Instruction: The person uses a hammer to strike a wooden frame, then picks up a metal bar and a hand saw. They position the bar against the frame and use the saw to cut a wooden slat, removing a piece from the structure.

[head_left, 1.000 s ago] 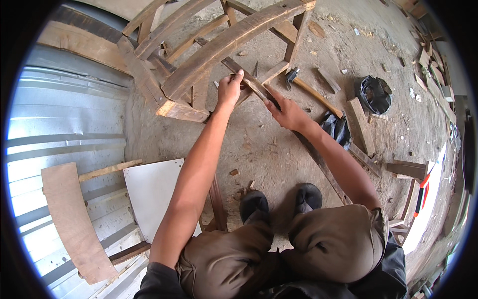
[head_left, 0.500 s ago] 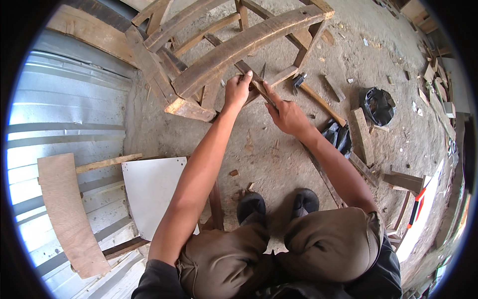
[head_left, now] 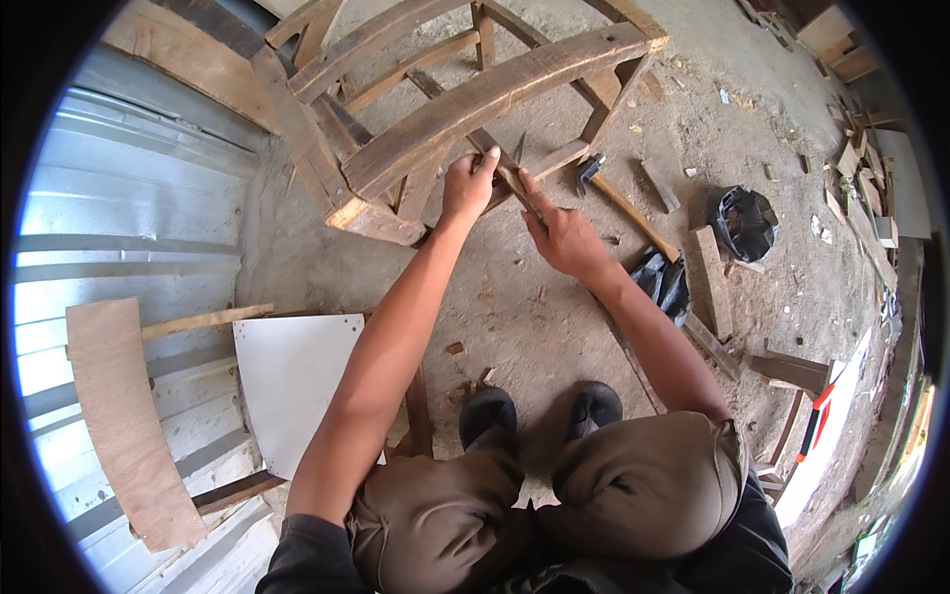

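A worn wooden frame (head_left: pixel 495 89) with curved rails stands on the floor ahead of me. A narrow wooden slat (head_left: pixel 484 140) comes out from beneath its nearest curved rail and slants toward me. My left hand (head_left: pixel 469 186) is closed on the slat, thumb on top. Near the slat's closer end, my right hand (head_left: pixel 566 236) pinches it, index finger laid along it; anything else inside that grip is hidden. A thin, dark pointed piece (head_left: pixel 521 148) shows just beyond my fingers, too small to name. A claw hammer (head_left: pixel 629 206) with a wooden handle lies right of my right hand.
Right of the hammer are an open black plastic bag (head_left: pixel 744 223), a second black bag (head_left: pixel 661 282) and a wood block (head_left: pixel 712 282). A white panel (head_left: pixel 292 381) and a curved plywood piece (head_left: pixel 129 421) lean at the left by the corrugated metal wall (head_left: pixel 139 218).
The view has shifted slightly, so the floor things sit a little further left. My right hand has moved slightly along the slat; my left hand keeps its grip.
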A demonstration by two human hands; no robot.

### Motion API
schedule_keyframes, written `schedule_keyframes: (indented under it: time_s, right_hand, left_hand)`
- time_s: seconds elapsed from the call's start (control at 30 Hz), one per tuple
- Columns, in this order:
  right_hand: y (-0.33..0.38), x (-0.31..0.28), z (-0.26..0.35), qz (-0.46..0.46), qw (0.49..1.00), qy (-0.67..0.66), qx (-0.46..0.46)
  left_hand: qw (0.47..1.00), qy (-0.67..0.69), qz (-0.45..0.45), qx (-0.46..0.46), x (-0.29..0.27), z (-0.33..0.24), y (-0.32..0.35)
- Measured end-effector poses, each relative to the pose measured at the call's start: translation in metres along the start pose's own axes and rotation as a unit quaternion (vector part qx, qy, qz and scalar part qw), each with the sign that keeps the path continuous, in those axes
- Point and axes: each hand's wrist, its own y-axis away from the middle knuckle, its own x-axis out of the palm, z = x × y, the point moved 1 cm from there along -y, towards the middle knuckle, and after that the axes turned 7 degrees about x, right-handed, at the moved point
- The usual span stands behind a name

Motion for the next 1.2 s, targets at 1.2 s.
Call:
schedule_keyframes:
  time_s: [1.2]
  right_hand:
    - [-0.004,-0.005,0.018,0.034,0.999,-0.027,0.012]
  left_hand:
    - [0.996,-0.037,-0.053,0.061,-0.003,-0.005,0.008]
